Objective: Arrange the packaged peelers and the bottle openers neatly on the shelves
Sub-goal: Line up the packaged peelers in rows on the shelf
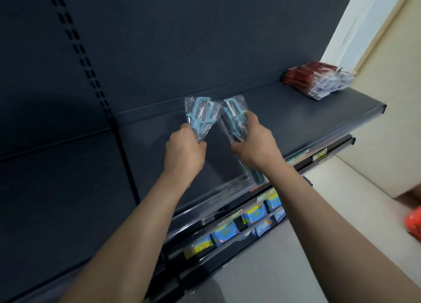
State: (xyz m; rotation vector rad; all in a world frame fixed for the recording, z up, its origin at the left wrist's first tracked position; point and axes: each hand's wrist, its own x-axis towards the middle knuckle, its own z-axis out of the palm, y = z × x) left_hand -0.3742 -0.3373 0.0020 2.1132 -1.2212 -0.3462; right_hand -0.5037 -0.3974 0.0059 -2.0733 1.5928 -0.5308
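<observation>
Dark shelf (296, 111) centre, slotted back panel (159, 40) above, cream wall (387, 86) right. Left hand (184, 147) gripping left bagged peeler (200, 114); right hand (255, 140), right bagged peeler (231, 114).

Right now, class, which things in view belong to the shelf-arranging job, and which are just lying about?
Job: left hand gripping first peeler pack; right hand gripping second peeler pack; dark shelf.
Lying about: red-and-white packs, contents unclear; blue-and-yellow packets below; orange object.
</observation>
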